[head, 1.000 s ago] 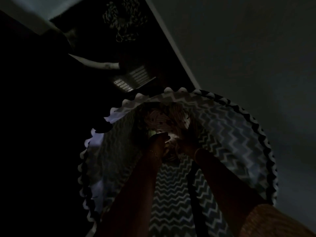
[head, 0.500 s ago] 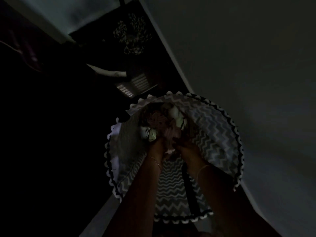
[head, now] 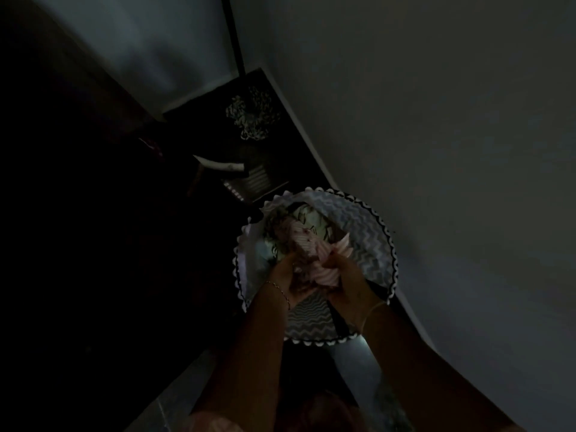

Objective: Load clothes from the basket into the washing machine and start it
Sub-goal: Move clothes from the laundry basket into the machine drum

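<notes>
Chevron-lined basket (head: 372,241), clothes inside, dim room.
Left hand (head: 290,275) and right hand (head: 346,279) grip pink striped garment (head: 325,265) at the basket mouth; greenish clothes (head: 300,221) lie beyond the grip; pale wall (head: 452,151) to its right.

Left hand (head: 291,277) wears a chain bracelet (head: 282,292), right hand (head: 344,277) a slim bangle (head: 372,313).

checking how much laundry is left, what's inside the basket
Inside the basket are a pale green patterned cloth and a pink striped cloth, which the left hand and right hand both grip. The clothes and hands cover whatever lies deeper.
</notes>
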The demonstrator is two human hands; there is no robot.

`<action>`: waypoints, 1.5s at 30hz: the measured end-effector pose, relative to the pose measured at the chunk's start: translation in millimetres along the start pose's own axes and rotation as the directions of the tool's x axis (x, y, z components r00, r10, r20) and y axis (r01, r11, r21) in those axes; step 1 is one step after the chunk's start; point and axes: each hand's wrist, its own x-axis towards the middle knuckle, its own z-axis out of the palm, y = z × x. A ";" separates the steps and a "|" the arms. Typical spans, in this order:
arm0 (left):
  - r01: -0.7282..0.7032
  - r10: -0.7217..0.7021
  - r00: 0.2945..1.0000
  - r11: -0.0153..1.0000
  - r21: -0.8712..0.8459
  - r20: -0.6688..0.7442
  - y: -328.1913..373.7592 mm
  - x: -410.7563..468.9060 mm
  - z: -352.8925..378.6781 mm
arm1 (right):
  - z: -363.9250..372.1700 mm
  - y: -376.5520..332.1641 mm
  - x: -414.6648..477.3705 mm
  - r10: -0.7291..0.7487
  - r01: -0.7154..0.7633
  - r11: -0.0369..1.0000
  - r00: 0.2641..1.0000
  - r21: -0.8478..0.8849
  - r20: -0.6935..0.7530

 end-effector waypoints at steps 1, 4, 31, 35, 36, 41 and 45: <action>-0.007 0.007 1.000 1.000 0.011 -0.017 -1.0 -6.6 0.1 | 6.1 -0.7 -7.1 -0.010 0.008 0.999 0.999 0.031 0.054; -0.025 0.027 0.996 1.000 0.019 -0.083 -5.3 -29.7 3.1 | 25.6 -2.5 -32.5 -0.037 0.031 0.998 0.993 0.047 0.113; -0.399 0.368 0.917 0.824 0.403 0.154 -14.4 -221.9 31.2 | 86.0 2.0 -171.8 -0.105 0.077 0.920 0.993 -0.384 -0.051; -0.421 0.354 0.906 0.812 0.404 0.232 -18.1 -247.6 29.9 | 85.3 -1.6 -177.0 -0.122 0.109 0.910 0.993 -0.401 -0.007; -0.425 0.354 0.904 0.811 0.402 0.241 -19.0 -254.5 30.3 | 85.9 -2.6 -179.9 -0.125 0.111 0.901 0.992 -0.419 -0.005; -0.415 0.381 0.910 0.825 0.384 0.164 -17.2 -268.2 32.6 | 95.4 -11.4 -188.1 -0.206 0.153 0.850 0.977 -0.504 -0.051; -0.327 0.353 0.935 0.845 0.424 0.017 -14.9 -267.9 27.7 | 106.9 -18.5 -205.1 -0.257 0.203 0.873 0.964 -0.443 -0.066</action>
